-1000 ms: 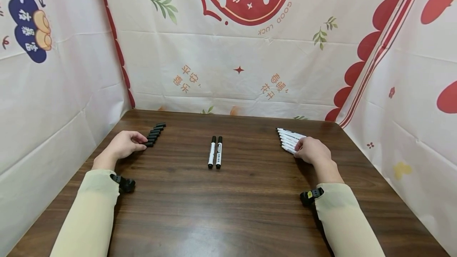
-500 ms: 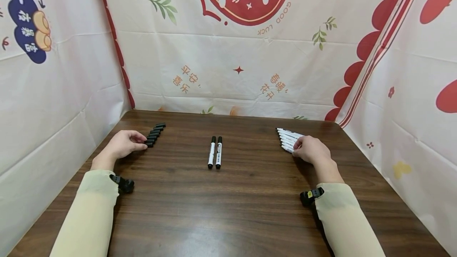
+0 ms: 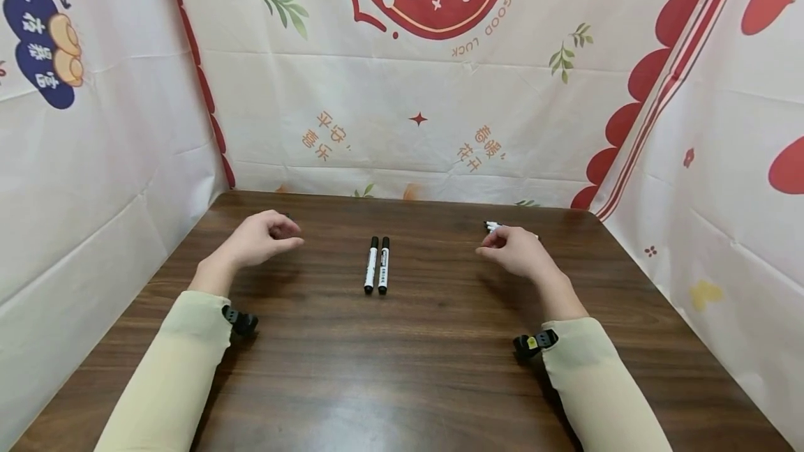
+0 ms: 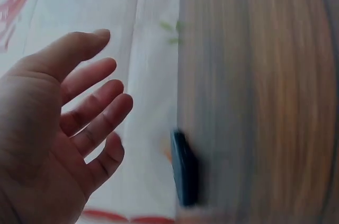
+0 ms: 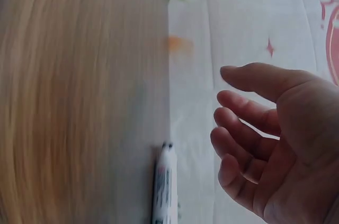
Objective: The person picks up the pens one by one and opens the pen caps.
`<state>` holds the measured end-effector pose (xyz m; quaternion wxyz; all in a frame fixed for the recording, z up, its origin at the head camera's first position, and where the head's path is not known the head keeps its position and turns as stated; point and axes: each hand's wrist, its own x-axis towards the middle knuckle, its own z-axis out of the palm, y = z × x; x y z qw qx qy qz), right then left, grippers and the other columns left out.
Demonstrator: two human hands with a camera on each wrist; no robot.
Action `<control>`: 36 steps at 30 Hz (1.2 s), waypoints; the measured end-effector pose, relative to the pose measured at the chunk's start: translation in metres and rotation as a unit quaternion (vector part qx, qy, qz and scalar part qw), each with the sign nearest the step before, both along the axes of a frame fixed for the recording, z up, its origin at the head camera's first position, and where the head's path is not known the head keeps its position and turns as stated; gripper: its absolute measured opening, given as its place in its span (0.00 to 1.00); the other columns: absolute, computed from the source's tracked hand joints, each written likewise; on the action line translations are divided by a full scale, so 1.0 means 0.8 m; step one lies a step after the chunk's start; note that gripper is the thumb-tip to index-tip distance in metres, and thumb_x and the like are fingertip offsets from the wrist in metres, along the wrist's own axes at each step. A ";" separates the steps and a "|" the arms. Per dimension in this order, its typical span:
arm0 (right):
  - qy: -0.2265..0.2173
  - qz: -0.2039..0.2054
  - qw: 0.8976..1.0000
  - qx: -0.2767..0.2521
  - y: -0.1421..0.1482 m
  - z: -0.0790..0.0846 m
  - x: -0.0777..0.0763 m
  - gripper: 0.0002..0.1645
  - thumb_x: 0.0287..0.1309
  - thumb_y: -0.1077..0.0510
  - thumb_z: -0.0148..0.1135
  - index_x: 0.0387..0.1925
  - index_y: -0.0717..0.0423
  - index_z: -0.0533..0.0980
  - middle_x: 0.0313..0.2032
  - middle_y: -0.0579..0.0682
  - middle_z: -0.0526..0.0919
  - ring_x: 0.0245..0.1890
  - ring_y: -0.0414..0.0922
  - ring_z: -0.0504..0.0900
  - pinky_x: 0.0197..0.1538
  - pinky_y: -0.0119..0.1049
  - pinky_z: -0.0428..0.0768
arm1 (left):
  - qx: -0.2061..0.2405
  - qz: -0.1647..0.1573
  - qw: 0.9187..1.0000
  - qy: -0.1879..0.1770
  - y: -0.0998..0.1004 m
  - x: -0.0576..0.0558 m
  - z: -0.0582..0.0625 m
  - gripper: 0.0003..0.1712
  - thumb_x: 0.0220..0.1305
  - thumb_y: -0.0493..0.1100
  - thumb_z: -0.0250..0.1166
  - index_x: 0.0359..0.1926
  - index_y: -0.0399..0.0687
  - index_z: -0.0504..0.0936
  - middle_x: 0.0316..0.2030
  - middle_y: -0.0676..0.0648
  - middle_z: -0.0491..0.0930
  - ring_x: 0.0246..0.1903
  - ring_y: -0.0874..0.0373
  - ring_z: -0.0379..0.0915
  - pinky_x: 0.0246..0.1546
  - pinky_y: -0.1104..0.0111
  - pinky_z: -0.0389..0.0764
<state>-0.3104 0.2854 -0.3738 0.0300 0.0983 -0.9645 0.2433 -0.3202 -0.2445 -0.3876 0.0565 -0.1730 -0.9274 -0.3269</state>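
Observation:
My left hand (image 3: pixel 260 237) hovers over the table's left part, fingers loosely bent with nothing between them. It hides nearly all of the row of black caps; one black cap (image 4: pixel 185 168) shows, blurred, in the left wrist view. My right hand (image 3: pixel 518 253) hovers at the right, its bent fingers holding nothing. Behind it lie the white markers, mostly hidden. An uncapped white marker (image 5: pixel 166 187) with a dark tip appears in the right wrist view. Between the hands, two white markers with black caps, a left one (image 3: pixel 371 267) and a right one (image 3: pixel 384 267), lie side by side.
The brown wooden table (image 3: pixel 377 382) meets a printed cloth backdrop (image 3: pixel 389 89) at its far edge. Cloth walls also stand at the left and right sides. A small black camera is strapped to each wrist.
Both hands have come away from the caps and the uncapped markers and moved inward toward the middle. The left hand also shifted farther from the body. The two capped markers stayed in place.

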 end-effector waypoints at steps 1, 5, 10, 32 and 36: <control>0.002 0.005 1.000 -0.005 -0.006 0.002 0.001 0.16 0.72 0.43 0.72 0.45 0.51 0.87 0.42 0.52 0.88 0.42 0.49 0.82 0.47 0.43 0.78 | 0.002 -0.009 1.000 0.006 0.009 0.002 0.003 0.17 0.73 0.50 0.75 0.54 0.44 0.90 0.51 0.42 0.87 0.49 0.49 0.83 0.51 0.57 0.83; 0.005 0.022 1.000 -0.013 -0.032 0.009 0.002 0.17 0.73 0.43 0.72 0.47 0.52 0.87 0.41 0.51 0.88 0.41 0.49 0.82 0.46 0.42 0.78 | 0.013 -0.046 0.998 0.031 0.042 0.011 0.019 0.19 0.75 0.50 0.74 0.57 0.42 0.90 0.51 0.43 0.86 0.51 0.48 0.85 0.54 0.51 0.85; -0.004 0.044 0.999 -0.015 -0.067 0.016 -0.002 0.20 0.72 0.42 0.71 0.48 0.54 0.87 0.43 0.52 0.89 0.43 0.48 0.83 0.48 0.43 0.79 | 0.020 -0.086 0.995 0.054 0.073 0.028 0.041 0.20 0.75 0.50 0.74 0.60 0.47 0.89 0.55 0.45 0.85 0.54 0.49 0.86 0.54 0.49 0.87; -0.119 0.064 0.991 -0.001 -0.207 -0.006 -0.027 0.19 0.71 0.42 0.72 0.42 0.54 0.87 0.36 0.51 0.90 0.32 0.43 0.83 0.38 0.37 0.80 | -0.001 -0.175 0.984 0.042 0.131 0.060 0.050 0.13 0.74 0.48 0.75 0.57 0.55 0.91 0.55 0.48 0.85 0.49 0.55 0.83 0.49 0.61 0.85; -0.145 0.049 0.988 0.011 -0.220 -0.013 -0.032 0.22 0.70 0.39 0.74 0.37 0.55 0.87 0.28 0.47 0.86 0.28 0.43 0.80 0.32 0.36 0.77 | 0.000 -0.181 0.982 0.044 0.130 0.061 0.050 0.14 0.75 0.48 0.74 0.57 0.55 0.90 0.55 0.50 0.84 0.53 0.56 0.84 0.50 0.59 0.86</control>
